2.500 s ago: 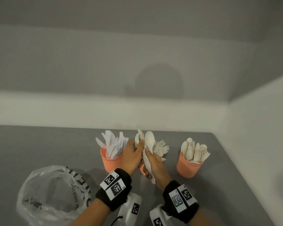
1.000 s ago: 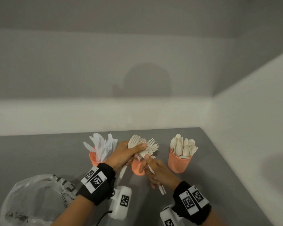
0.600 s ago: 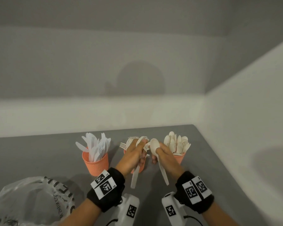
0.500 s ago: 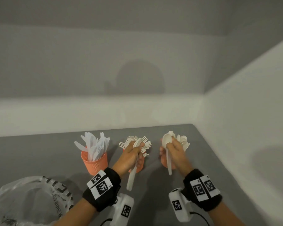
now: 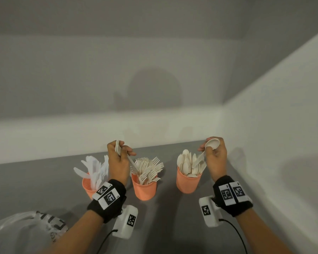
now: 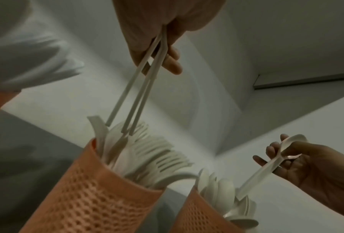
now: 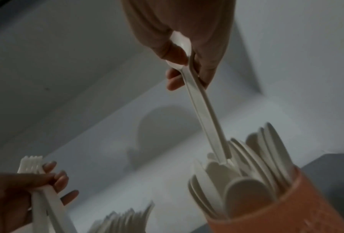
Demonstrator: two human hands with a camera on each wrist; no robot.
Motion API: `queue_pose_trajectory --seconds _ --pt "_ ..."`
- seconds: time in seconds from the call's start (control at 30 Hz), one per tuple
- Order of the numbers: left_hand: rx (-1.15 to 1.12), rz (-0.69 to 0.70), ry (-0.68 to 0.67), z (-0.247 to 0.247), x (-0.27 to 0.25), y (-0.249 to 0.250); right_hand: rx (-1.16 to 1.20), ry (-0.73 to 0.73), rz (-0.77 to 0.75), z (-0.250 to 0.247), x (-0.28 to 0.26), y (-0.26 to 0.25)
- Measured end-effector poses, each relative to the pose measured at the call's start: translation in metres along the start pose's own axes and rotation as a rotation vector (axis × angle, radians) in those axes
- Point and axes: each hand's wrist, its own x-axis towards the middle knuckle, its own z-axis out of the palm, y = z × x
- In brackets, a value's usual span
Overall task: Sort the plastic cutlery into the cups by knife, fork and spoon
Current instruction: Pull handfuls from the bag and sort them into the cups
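Three orange cups stand in a row: a knife cup [image 5: 88, 186] on the left, a fork cup [image 5: 144, 189] in the middle, a spoon cup [image 5: 188, 183] on the right. My left hand [image 5: 117, 158] grips a small bundle of forks [image 6: 141, 88] by their heads, handles pointing down into the fork cup [image 6: 91, 193]. My right hand [image 5: 214, 154] pinches a spoon [image 5: 212, 143] by its bowl, its handle [image 7: 207, 113] dipping among the spoons in the spoon cup [image 7: 298, 209].
A crumpled clear plastic bag [image 5: 20, 233] lies at the near left of the grey table [image 5: 173, 226]. White walls close the table off behind and on the right, near the spoon cup.
Both hands have risen and spread apart. The left hand carried the forks above the fork cup; the right hand brought the spoon over the spoon cup, handle down.
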Motion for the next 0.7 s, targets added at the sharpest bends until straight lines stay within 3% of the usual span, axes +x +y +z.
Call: queue_pose_trajectory --seconds 0.2,0.43,0.6,0.7 --pt "0.061 -0.017 -0.035 0.008 -0.001 -0.025 -0.103 -0.013 0.051 0.003 -0.005 0.030" --pt "0.293 0.037 -0.144 0.005 -0.020 -0.051 -0.326 -0.131 0.068 0.003 -0.014 0.048" --pt "0.363 0.102 -0.227 0.006 -0.032 -0.051 -0.503 -0.280 -0.115 0.004 -0.011 0.054" --pt "0.416 0.096 -0.229 0.008 -0.030 -0.050 -0.629 -0.287 -0.159 0.007 -0.007 0.050"
